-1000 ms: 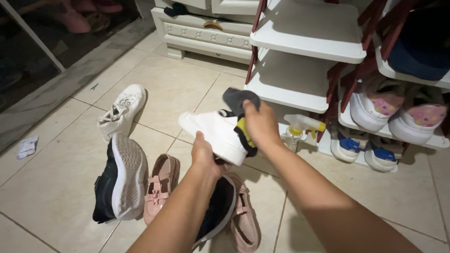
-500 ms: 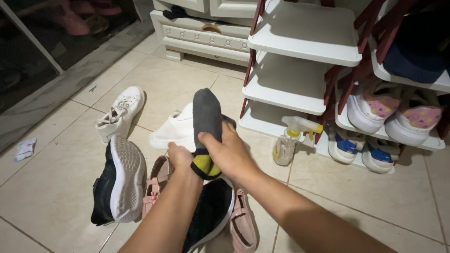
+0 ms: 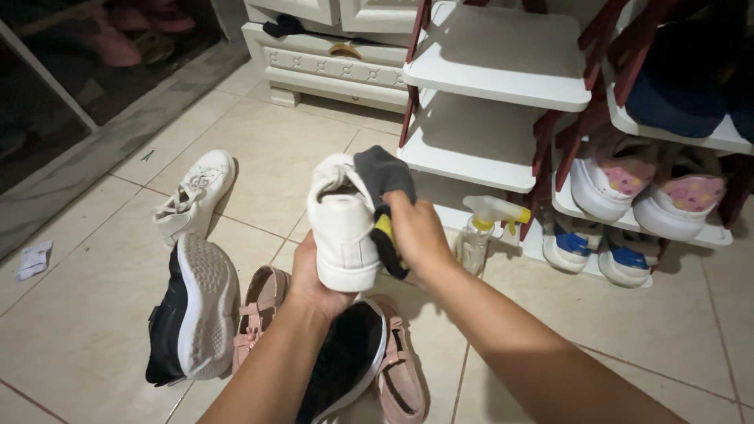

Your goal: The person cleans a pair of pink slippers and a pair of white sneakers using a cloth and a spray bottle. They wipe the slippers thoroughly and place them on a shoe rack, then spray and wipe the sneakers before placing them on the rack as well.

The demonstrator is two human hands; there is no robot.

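The head camera looks down at a tiled floor [image 3: 94, 306] in front of a white shoe rack [image 3: 487, 149], the landmark for everything here.

Just left of the rack's lower shelves, the left hand [image 3: 314, 279] holds a white sneaker [image 3: 339, 224] up off the floor. The fingers wrap under its heel end, closed around the sole, and the shoe points away from the person with its opening facing up. The right hand [image 3: 416, 235] presses a dark grey cloth [image 3: 382, 177] with a yellow patch against the sneaker's right side, on the rack-facing flank; its fingers are curled tight on the cloth.

Between the raised sneaker and the rack, a clear spray bottle [image 3: 481, 232] with a white and yellow trigger stands upright at the foot of the lowest shelf, partly hidden by the right hand.

Below the hands, further from the rack, lie a black shoe with a white sole [image 3: 349, 361] and two pink strapped shoes [image 3: 263, 310], partly covered by the forearms. Left of these another black shoe [image 3: 196, 314] lies on its side, pale sole showing. Beyond it, well left of the rack, a second white sneaker [image 3: 195, 195] rests on the tiles, laces loose.

On the rack's right section sit small white shoes with pink toes [image 3: 628, 184] and, one shelf lower, white shoes with blue trim [image 3: 601, 251]. Behind the rack's left edge stands a white cabinet [image 3: 338, 55].
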